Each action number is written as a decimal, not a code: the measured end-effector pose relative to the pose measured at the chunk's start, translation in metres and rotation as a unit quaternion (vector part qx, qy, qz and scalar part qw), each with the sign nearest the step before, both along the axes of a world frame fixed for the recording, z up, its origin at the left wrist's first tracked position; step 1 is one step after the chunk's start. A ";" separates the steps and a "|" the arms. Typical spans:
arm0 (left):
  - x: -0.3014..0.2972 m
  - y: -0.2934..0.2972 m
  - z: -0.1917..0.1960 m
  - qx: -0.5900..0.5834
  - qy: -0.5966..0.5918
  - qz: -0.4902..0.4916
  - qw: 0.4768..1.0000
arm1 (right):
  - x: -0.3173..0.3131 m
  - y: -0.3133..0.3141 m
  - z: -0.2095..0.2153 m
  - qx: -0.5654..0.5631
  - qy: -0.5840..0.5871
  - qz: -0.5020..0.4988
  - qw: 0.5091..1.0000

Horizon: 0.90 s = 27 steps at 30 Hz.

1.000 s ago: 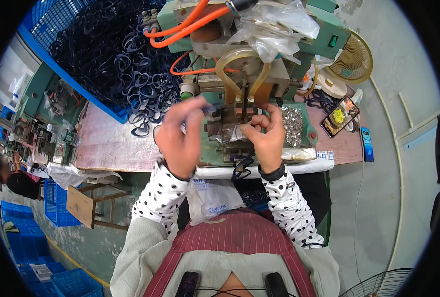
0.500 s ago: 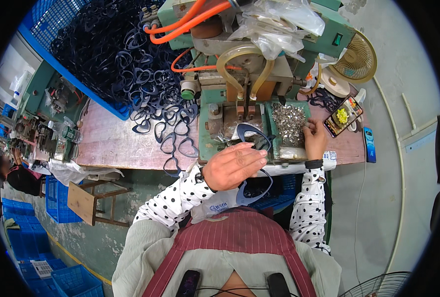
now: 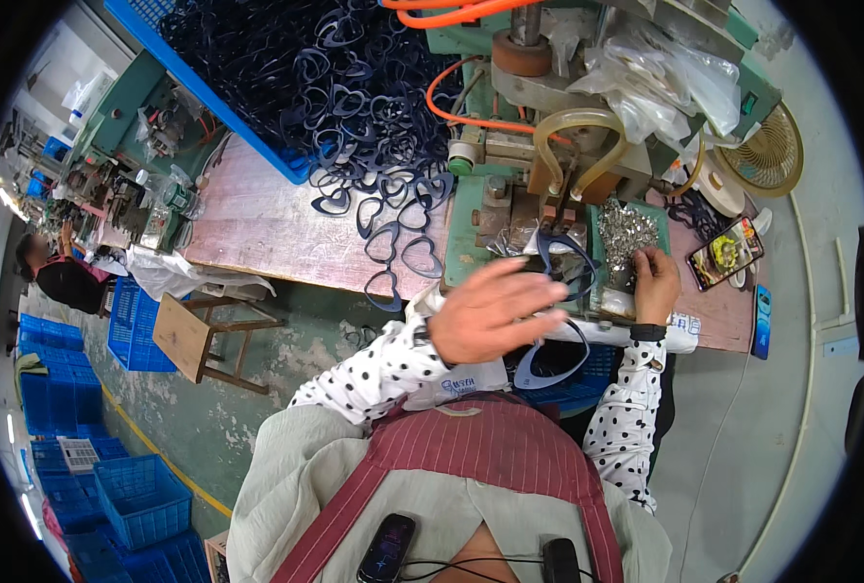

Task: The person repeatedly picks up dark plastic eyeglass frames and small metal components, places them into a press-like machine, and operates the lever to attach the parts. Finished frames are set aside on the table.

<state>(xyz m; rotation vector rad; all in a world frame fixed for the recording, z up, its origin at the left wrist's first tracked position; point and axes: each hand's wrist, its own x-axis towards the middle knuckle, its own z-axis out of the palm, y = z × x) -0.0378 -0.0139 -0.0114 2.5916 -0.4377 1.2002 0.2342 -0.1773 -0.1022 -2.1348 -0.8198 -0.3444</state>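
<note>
My left hand (image 3: 495,316), slightly blurred, reaches across to a dark blue glasses-shaped frame (image 3: 517,377). Its outer fingers are spread, while the thumb and forefinger meet the frame near its middle and appear to grip it. One loop of the frame lies under the tip of the green press (image 3: 463,233); the other sticks out over the table edge. My right hand (image 3: 657,287) has its fingertips pinched together at the near right side of a green tray (image 3: 667,220) of small shiny metal parts (image 3: 626,233). Whatever those fingertips hold is too small to tell.
Many similar frames (image 3: 393,194) spill from a blue crate (image 3: 291,160) onto the table (image 3: 267,219). Right of the tray lie a lit phone (image 3: 726,255), a blue object (image 3: 762,321) and a fan (image 3: 767,151). A wooden stool (image 3: 184,330) stands left; another person (image 3: 67,282) sits farther off.
The whole view has shifted, so everything appears farther right. My left hand's fingers have spread apart from lying close together. My right hand stays at the metal parts.
</note>
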 end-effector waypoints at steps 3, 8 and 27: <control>-0.038 0.039 -0.060 -0.079 -0.036 0.165 0.983 | -0.007 -0.005 0.006 0.050 0.001 0.025 0.998; -0.088 0.092 -0.158 -0.127 0.116 0.598 0.783 | -0.014 0.008 0.000 0.078 0.046 -0.020 0.996; -0.085 0.149 -0.121 -0.639 0.122 0.214 0.729 | -0.046 0.030 0.054 0.163 0.035 0.050 0.985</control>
